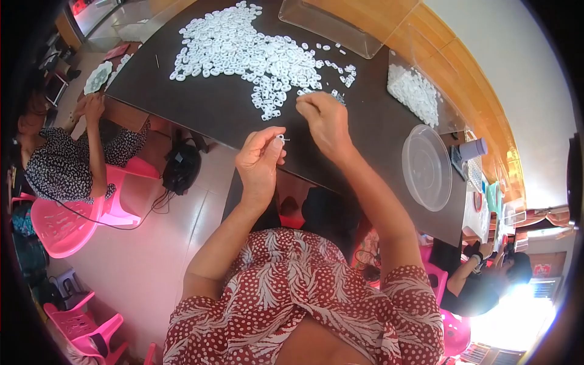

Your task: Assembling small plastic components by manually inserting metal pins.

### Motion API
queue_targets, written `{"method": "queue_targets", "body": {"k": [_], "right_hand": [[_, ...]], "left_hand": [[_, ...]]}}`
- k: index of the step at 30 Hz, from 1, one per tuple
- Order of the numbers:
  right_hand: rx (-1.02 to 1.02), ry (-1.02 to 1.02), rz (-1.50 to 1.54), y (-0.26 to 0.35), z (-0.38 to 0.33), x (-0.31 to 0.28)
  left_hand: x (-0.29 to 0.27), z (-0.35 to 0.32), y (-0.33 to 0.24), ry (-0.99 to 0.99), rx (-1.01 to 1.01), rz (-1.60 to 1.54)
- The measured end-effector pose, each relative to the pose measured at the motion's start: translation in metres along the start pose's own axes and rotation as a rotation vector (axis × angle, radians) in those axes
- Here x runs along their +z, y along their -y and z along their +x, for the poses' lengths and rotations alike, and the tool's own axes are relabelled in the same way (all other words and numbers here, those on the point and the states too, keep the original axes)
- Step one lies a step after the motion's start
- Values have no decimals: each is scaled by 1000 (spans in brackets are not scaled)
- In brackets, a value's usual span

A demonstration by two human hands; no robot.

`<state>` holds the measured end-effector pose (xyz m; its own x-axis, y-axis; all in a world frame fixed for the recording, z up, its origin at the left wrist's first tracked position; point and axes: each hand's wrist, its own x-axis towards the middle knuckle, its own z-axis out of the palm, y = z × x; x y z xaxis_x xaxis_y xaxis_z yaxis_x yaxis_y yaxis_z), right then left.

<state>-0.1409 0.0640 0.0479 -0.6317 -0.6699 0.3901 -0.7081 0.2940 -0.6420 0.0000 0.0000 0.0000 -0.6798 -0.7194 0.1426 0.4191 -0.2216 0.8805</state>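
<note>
My left hand [260,159] pinches a small white ring-shaped part [281,139] between thumb and fingertips, just above the near edge of the dark table [213,106]. My right hand [324,121] is curled with its fingers down at the near end of a big heap of small white plastic rings [243,48], and seems to grip small pieces there; what is inside the fingers is hidden. The two hands are a short way apart, the right one farther onto the table.
A clear round lid [427,166] lies at the table's right. A clear tray with more white parts [417,91] and an empty clear box [340,21] stand farther back. A seated person [67,158] on a pink chair is at left; another person [486,283] is at lower right.
</note>
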Motion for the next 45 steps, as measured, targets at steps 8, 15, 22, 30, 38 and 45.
{"method": "queue_targets", "body": {"k": [8, 15, 22, 30, 38, 45], "right_hand": [[-170, 42, -419, -20, 42, 32], [-5, 111, -378, -24, 50, 43], [121, 105, 51, -23, 54, 25], [267, 200, 451, -9, 43, 5], [387, 335, 757, 2, 6, -12], [447, 331, 810, 6, -22, -17]], "left_hand": [[1, 2, 4, -4, -16, -31], [-1, 4, 3, 9, -29, -23], [-2, 4, 3, 1, -19, -29], [-3, 2, 3, -44, -94, -117], [-2, 7, -10, -52, -126, -153], [4, 3, -18, -58, -114, -150]]}}
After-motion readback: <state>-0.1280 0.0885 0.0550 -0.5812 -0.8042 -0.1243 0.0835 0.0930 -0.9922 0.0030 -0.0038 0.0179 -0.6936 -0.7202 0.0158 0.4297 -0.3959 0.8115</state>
